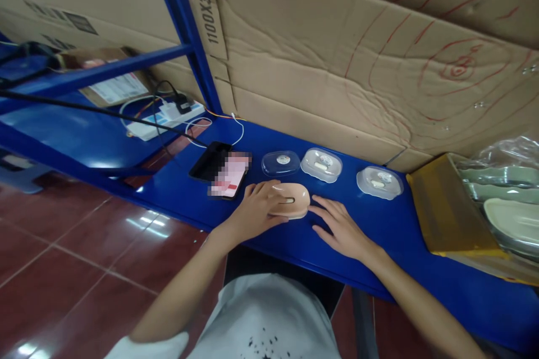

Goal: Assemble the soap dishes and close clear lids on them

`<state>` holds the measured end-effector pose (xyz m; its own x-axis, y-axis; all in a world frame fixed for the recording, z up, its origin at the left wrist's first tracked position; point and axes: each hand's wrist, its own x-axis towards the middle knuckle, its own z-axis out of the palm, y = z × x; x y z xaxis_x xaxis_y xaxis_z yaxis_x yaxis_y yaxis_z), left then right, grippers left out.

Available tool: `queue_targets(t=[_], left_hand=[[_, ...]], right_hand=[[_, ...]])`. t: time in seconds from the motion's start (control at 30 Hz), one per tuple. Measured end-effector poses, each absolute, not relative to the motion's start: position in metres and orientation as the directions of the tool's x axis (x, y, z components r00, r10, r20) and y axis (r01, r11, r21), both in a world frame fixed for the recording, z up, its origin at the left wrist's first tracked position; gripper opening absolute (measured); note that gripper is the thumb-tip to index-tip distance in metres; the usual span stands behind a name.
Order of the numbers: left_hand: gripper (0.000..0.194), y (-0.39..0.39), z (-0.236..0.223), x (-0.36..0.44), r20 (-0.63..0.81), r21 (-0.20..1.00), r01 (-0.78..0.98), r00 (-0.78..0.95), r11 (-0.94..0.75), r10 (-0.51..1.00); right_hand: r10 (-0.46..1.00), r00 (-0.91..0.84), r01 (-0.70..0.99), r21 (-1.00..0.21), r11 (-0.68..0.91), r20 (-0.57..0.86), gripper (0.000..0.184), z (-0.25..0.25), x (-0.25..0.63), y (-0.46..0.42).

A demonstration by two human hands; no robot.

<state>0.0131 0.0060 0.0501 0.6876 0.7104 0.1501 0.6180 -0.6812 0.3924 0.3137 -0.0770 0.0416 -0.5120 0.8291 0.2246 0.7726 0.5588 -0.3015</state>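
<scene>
On the blue shelf lies a peach oval dish [298,196], which looks like a soap dish, with a small slot in its middle. My left hand [259,208] grips its left side, fingers over the top and thumb along the near edge. Close to the right rim is my right hand [339,227], fingers apart and holding nothing; whether the fingertips touch the dish I cannot tell. Behind the dish lie a clear oval lid [272,164] with a round sticker and a white dish under a clear cover [322,165]. A similar covered dish [379,183] sits farther right.
A phone [231,174] and a black open case [208,161] lie left of the dish. At right stands a carton [448,213] of wrapped green and cream dishes. Cardboard [311,56] walls the back; a power strip [162,122] with cables is at left.
</scene>
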Motion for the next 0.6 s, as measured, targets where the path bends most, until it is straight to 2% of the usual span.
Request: queue_targets(t=[0.23,0.43,0.6], left_hand=[[0.042,0.024,0.056,0.006,0.176,0.438,0.591,0.682,-0.677,0.710],[0.040,0.056,0.064,0.011,0.117,0.394,0.677,0.634,-0.622,0.765],[0.044,0.071,0.059,0.015,0.108,0.351,0.709,0.617,-0.611,0.779]], right_hand=[[0.791,-0.563,0.740,-0.279,0.612,0.240,0.055,0.041,0.311,-0.079],[0.725,-0.655,0.667,-0.287,0.687,0.212,0.036,0.044,0.302,-0.085],[0.714,-0.675,0.652,-0.304,0.695,0.185,0.031,0.045,0.298,-0.090]])
